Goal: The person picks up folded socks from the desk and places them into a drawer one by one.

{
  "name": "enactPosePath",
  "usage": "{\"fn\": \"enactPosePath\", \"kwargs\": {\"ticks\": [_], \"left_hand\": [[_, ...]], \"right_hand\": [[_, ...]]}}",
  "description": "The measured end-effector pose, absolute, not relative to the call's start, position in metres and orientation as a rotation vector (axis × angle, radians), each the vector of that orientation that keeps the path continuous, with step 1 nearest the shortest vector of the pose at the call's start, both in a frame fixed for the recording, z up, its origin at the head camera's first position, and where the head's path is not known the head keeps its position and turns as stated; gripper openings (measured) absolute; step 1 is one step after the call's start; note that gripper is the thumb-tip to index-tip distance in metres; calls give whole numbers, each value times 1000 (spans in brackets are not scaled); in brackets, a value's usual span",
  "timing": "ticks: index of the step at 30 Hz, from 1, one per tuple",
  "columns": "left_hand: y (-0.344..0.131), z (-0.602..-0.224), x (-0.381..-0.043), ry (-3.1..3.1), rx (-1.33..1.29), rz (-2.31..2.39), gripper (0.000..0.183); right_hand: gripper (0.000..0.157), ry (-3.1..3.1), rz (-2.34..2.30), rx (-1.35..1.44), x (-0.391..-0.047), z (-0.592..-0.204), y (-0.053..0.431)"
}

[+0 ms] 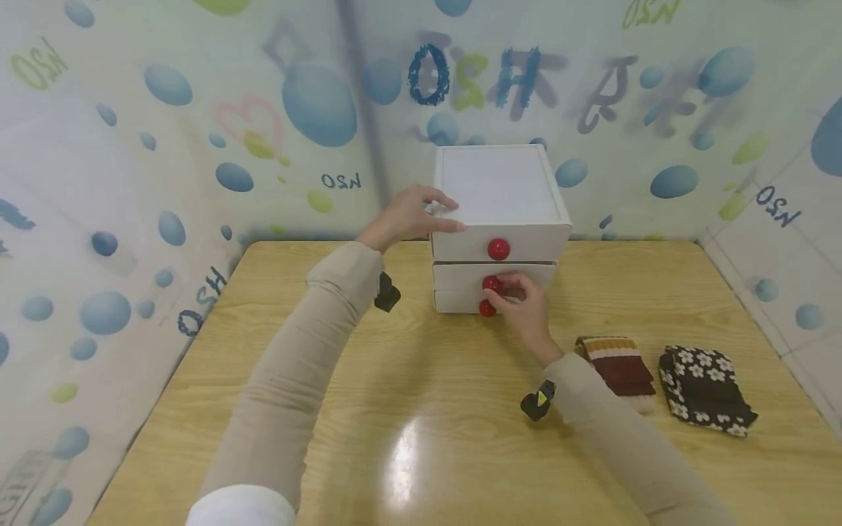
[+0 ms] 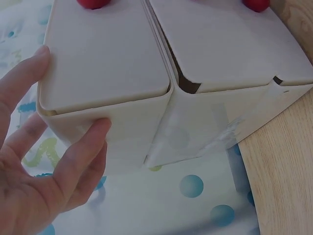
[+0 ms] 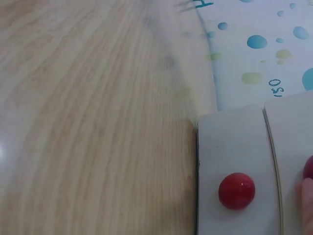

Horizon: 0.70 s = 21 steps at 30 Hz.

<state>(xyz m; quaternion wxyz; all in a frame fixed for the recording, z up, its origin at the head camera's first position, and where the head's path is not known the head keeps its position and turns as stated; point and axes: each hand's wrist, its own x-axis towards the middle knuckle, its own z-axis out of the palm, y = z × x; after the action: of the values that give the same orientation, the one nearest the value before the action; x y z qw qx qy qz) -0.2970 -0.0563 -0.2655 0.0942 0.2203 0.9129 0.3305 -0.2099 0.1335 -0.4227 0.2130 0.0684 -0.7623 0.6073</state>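
Drawer box (image 1: 503,183) stands at table's (image 1: 467,416) back, contents hidden. Left hand (image 1: 416,212), fingers apart, touches its left edge; right hand (image 1: 528,310) pinches middle knob (image 1: 490,283), cropped in right wrist view. Striped cloth (image 1: 621,371) part-hidden by sleeve (image 1: 605,416), then floral cloth (image 1: 705,391).

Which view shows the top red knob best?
The head view: the top red knob shows whole, clear of the left hand and right hand. The left wrist view cuts it off at the upper edge; the right wrist view misses it.
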Motion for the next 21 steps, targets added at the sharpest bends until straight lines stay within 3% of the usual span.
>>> {"fn": "enactPosePath", "kwargs": {"ticks": [21], "left_hand": [[-55, -264, -295, 2699, 613, 987, 46]], "right_hand": [[24, -1906, 1830, 416, -145, -440, 139]]}}
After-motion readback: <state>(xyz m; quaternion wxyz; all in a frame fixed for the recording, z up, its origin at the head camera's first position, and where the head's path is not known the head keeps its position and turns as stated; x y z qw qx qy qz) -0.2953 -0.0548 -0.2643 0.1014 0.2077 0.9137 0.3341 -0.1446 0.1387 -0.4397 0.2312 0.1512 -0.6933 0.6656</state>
